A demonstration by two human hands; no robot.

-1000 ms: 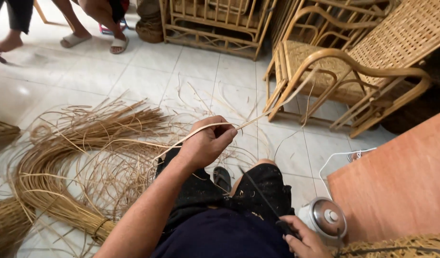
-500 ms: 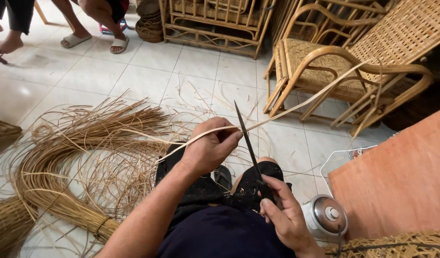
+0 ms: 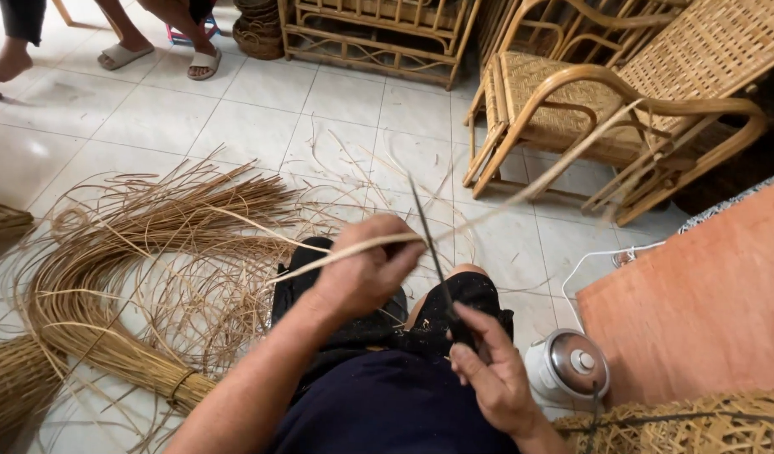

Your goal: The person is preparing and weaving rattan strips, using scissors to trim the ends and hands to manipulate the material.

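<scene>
My left hand (image 3: 366, 271) pinches a long pale rattan strip (image 3: 521, 189) that runs up and to the right toward the chairs. My right hand (image 3: 488, 370) grips the handle of a thin dark knife (image 3: 427, 240), whose blade points up and crosses the strip just right of my left fingers. Both hands are above my lap, over dark shorts and my knee (image 3: 462, 282). A big curved bundle of rattan strips (image 3: 109, 277) lies on the tiled floor to my left.
Rattan armchairs (image 3: 622, 109) and a rattan rack (image 3: 370, 34) stand ahead. An orange board (image 3: 706, 303) lies at right, with a small white appliance (image 3: 567, 366) and its cord beside it. Woven work (image 3: 689, 424) is at bottom right. Other people's sandalled feet (image 3: 155, 55) stand at top left.
My right hand left the white appliance, picked up the knife and brought it up against the strip. My left hand kept hold of the strip.
</scene>
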